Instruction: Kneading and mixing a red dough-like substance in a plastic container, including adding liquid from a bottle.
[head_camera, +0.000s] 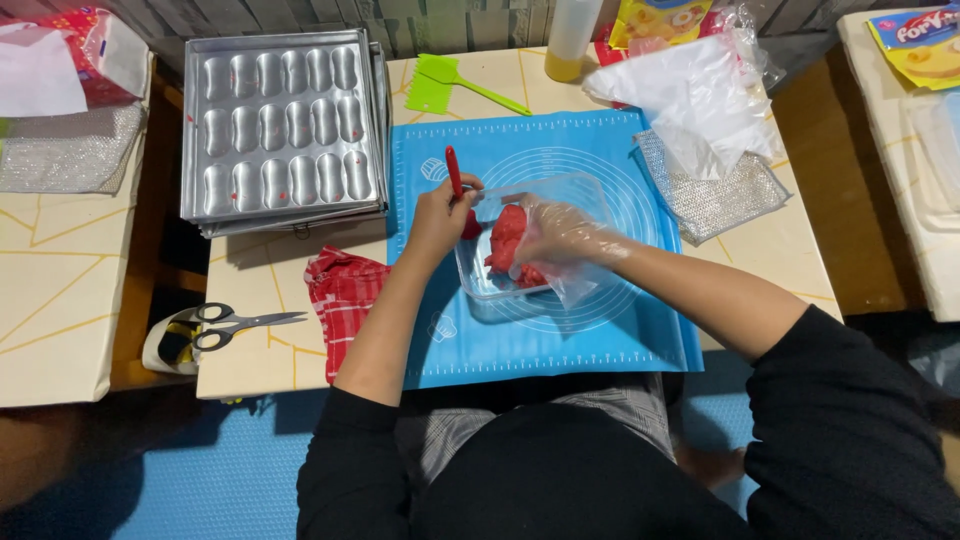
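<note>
Bench (250, 290) carrying blue silicone mat (560, 340); metal mould tray (280, 125) left of mat. Clear plastic container (535, 235) at mat centre, holding red dough (507, 240). Right hand (560, 238), in thin plastic glove, fingers closed on red dough inside container. Left hand (440, 215), fingers clamped on red-handled spatula (455, 180), blade at container edge. Dough judged soft, sticky, light, easily deformed: best gripped in bulk, gloved. Scissors (235, 325) at left edge.

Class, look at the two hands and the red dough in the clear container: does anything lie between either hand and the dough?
Only a thin clear plastic glove separates the right hand from the red dough. The left hand reaches it through a red-handled spatula dipping into the clear container. Nothing else intervenes.
</note>
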